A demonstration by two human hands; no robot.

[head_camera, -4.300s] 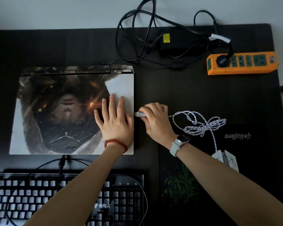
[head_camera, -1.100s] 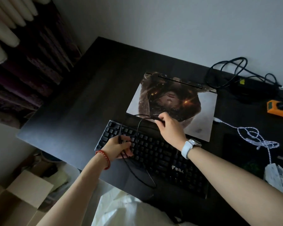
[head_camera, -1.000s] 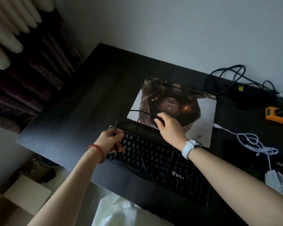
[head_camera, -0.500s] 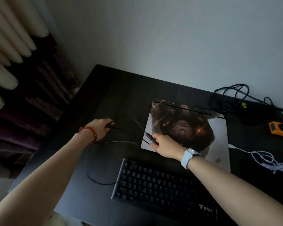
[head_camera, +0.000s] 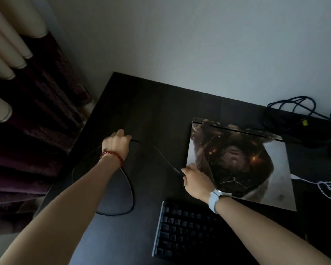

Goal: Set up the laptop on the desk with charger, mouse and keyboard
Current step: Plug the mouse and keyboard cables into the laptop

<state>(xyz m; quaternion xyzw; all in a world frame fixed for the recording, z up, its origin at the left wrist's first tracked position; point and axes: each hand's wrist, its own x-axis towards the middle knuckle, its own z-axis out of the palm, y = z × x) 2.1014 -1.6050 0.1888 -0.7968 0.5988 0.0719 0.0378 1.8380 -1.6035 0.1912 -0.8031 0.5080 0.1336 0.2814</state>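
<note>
Keyboard cable held out left of the laptop (head_camera: 239, 165).
Right hand (head_camera: 196, 181) pinches the plug at its edge, apparently for plugging in; left hand (head_camera: 117, 145) grips the cable (head_camera: 161, 154), keeping slack clear.

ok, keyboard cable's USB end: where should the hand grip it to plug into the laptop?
Pinch the rigid plug body, as the right hand does, not the slack keyboard cable. Come from the laptop's left edge, plug pointing rightward; the port itself isn't visible.
</note>
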